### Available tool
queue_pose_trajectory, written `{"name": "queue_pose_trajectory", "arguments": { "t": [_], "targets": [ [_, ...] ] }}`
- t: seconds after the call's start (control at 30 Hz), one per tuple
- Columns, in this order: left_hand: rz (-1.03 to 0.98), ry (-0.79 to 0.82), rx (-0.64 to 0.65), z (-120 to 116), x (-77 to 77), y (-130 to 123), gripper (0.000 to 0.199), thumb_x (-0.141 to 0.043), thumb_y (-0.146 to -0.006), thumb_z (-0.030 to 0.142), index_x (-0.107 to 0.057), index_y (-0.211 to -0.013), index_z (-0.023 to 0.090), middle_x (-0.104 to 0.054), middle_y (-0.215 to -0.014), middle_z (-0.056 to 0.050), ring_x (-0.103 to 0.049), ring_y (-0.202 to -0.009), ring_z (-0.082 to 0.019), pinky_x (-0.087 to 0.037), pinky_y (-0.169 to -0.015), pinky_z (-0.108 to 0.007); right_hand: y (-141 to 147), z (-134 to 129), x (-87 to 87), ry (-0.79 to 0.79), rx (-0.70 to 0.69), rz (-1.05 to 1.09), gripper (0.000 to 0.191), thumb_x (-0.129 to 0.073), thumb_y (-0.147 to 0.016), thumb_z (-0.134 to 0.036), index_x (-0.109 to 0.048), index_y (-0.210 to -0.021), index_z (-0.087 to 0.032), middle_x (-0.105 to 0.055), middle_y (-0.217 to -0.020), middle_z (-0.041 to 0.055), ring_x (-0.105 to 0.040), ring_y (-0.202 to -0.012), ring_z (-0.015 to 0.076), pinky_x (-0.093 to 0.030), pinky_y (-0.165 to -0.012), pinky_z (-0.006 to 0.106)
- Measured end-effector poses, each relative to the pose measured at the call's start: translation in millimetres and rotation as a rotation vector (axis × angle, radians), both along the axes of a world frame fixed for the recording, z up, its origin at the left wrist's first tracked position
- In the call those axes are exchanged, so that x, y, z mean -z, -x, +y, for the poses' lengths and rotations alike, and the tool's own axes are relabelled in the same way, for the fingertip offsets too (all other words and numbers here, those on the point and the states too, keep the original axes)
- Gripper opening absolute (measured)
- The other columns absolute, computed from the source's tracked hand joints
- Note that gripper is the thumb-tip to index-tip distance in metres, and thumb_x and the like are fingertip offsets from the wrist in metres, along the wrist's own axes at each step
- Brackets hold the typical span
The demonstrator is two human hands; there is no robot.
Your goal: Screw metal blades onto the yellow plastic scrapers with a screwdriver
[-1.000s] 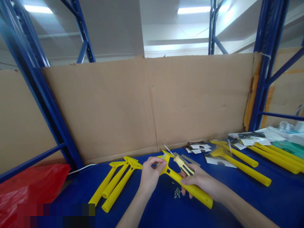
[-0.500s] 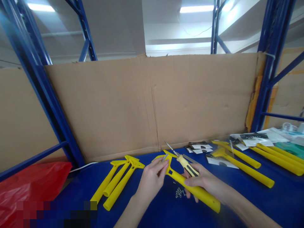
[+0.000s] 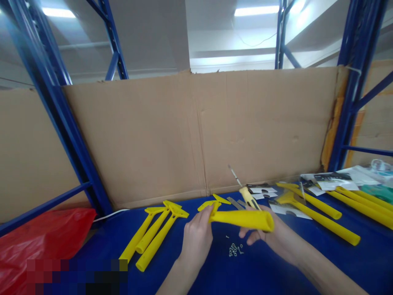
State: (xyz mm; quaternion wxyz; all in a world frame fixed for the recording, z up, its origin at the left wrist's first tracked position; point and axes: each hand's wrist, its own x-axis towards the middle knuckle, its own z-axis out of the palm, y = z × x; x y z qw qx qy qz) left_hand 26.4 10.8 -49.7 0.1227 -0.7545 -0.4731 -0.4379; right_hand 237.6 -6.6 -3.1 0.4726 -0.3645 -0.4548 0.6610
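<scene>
My left hand (image 3: 198,235) grips a yellow scraper (image 3: 242,220) by its head end, fingers closed around it. The scraper's handle lies nearly level, its open round end toward the right. My right hand (image 3: 276,237) holds a screwdriver (image 3: 249,198) with a cream and black handle, its metal shaft pointing up and left. Its lower fingers are spread below the yellow handle, close to it; contact there is unclear. Beneath the hands lie small screws and washers (image 3: 235,250). Just behind are loose yellow head pieces (image 3: 221,199) and flat metal blades (image 3: 236,203).
Several yellow scrapers (image 3: 159,241) lie at left, more (image 3: 325,219) at right among black-and-white packets (image 3: 333,180). A red plastic bag (image 3: 52,229) sits at far left. Cardboard (image 3: 147,139) walls off the back of the blue table (image 3: 258,274) between blue rack posts (image 3: 76,143).
The scraper has swung up to nearly level, its handle end lifted. My right fingers have loosened from the handle, and the screwdriver has moved right and up.
</scene>
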Motion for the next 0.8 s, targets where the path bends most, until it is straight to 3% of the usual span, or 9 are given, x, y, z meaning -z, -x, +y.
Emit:
{"name": "queue_pose_trajectory", "arguments": {
  "t": [0.07, 0.17, 0.3, 0.53, 0.63, 0.8],
  "targets": [
    [-0.274, 0.239, -0.043, 2, -3.0, -1, 0.027, -0.045, -0.085, 0.013, -0.062, -0.105, 0.017, -0.074, -0.093, -0.009, -0.071, -0.081, -0.023, -0.058, -0.07, -0.031, -2, 6, 1.4, -0.028, 0.12, 0.005, 0.037, -0.071, -0.068, -0.048, -0.058, -0.082, -0.017, -0.07, -0.081, 0.0063, -0.063, -0.059, 0.0135, -0.051, -0.05, 0.024],
    [-0.697, 0.56, -0.039, 4, -11.6, -3, 0.014, -0.052, -0.085, 0.02, -0.061, -0.096, 0.015, -0.073, -0.088, -0.01, -0.071, -0.078, -0.023, -0.056, -0.057, -0.027, -2, 15, 9.1, -0.034, 0.187, -0.129, 0.032, -0.073, -0.066, -0.045, -0.061, -0.069, -0.015, -0.064, -0.068, 0.0023, -0.056, -0.054, 0.01, -0.048, -0.048, 0.023],
    [-1.068, 0.749, 0.018, 1, -22.2, -8, 0.011, -0.058, -0.082, 0.012, -0.059, -0.093, 0.012, -0.072, -0.091, -0.011, -0.071, -0.074, -0.019, -0.055, -0.056, -0.024, 12, 24, 23.6, -0.082, 0.173, -0.314, 0.023, -0.075, -0.06, -0.032, -0.06, -0.072, -0.018, -0.051, -0.051, -0.0063, -0.048, -0.044, 0.0087, -0.043, -0.043, 0.023],
    [-1.225, 0.817, 0.129, -4, -27.9, -12, 0.011, -0.058, -0.083, 0.011, -0.063, -0.093, 0.011, -0.073, -0.091, -0.012, -0.07, -0.076, -0.018, -0.055, -0.064, -0.026, 38, 32, 35.7, -0.281, 0.174, -0.649, 0.014, -0.062, -0.069, -0.027, -0.051, -0.067, -0.021, -0.049, -0.052, -0.0054, -0.046, -0.044, 0.0111, -0.036, -0.043, 0.024],
    [-1.256, 0.821, 0.128, -3, -28.4, -9, 0.011, -0.06, -0.082, 0.012, -0.064, -0.092, 0.011, -0.073, -0.094, -0.013, -0.07, -0.079, -0.019, -0.055, -0.066, -0.028, 37, 31, 35.2, -0.387, 0.148, -0.854, 0.017, -0.066, -0.063, -0.021, -0.049, -0.061, -0.021, -0.052, -0.054, -0.0043, -0.048, -0.05, 0.0123, -0.033, -0.046, 0.024],
    [-1.268, 0.912, 0.241, 0, -22.5, -3, 0.013, -0.065, -0.08, 0.018, -0.065, -0.092, 0.013, -0.072, -0.1, -0.013, -0.07, -0.087, -0.021, -0.056, -0.07, -0.03, 40, 30, 33.9, -0.393, 0.118, -0.965, 0.019, -0.069, -0.056, -0.014, -0.052, -0.058, -0.021, -0.058, -0.057, -0.0026, -0.052, -0.052, 0.0144, -0.029, -0.049, 0.025]
  ]
}}
